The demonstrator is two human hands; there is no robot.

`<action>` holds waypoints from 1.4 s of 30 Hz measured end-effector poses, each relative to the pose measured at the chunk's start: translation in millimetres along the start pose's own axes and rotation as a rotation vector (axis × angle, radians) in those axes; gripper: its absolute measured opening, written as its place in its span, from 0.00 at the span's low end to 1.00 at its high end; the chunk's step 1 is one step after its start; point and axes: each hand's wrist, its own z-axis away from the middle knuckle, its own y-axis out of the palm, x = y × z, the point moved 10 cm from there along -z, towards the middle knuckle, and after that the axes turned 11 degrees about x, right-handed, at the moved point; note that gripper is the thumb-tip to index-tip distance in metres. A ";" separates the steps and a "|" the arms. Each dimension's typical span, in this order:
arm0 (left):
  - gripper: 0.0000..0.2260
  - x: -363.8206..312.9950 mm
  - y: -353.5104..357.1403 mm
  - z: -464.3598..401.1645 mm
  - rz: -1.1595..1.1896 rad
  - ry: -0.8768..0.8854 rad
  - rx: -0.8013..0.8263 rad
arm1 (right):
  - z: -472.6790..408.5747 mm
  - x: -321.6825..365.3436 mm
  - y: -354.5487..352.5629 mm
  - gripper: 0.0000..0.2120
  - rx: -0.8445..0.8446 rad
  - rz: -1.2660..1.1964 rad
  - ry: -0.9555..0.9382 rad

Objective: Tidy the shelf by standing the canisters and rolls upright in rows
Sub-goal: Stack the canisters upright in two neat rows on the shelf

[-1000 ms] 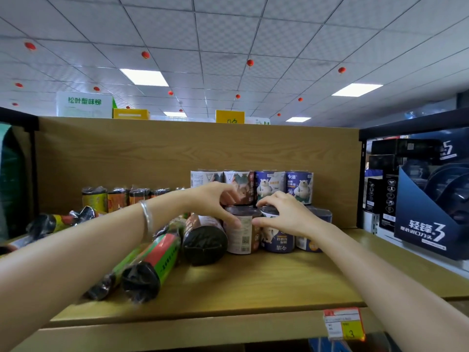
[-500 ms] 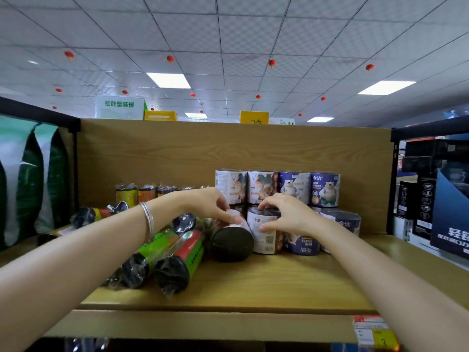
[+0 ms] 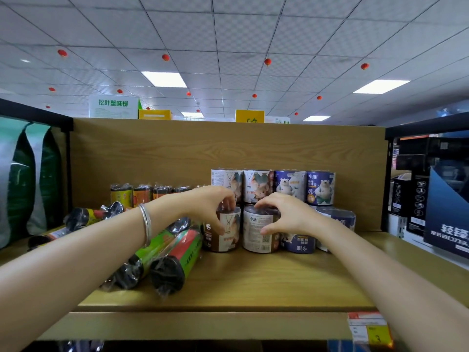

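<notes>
My left hand (image 3: 210,207) grips the top of a brown-labelled canister (image 3: 223,237) that stands upright on the wooden shelf (image 3: 253,283). My right hand (image 3: 284,214) holds the white-labelled canister (image 3: 256,235) right beside it, thumb on its front. Blue bear-print canisters (image 3: 299,243) stand to the right, and an upper row of canisters (image 3: 274,185) sits stacked behind. To the left, long green and red rolls (image 3: 175,257) lie on their sides pointing toward me. More rolls (image 3: 86,218) lie at the far left, and several small ones (image 3: 142,195) stand at the back.
The shelf's wooden back panel (image 3: 177,153) closes off the rear. Green bags (image 3: 28,184) fill the bay on the left, dark boxes (image 3: 446,212) the bay on the right. A price tag (image 3: 368,329) hangs on the front edge.
The brown-labelled canister lay on its side under my left hand and now stands upright beside the white one. My right hand stayed on the white canister; the view shifted right and up.
</notes>
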 end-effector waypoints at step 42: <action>0.28 -4.8 -24.1 29.0 -0.096 -0.153 -0.224 | 55.2 -52.3 -10.8 0.39 -0.113 0.153 0.311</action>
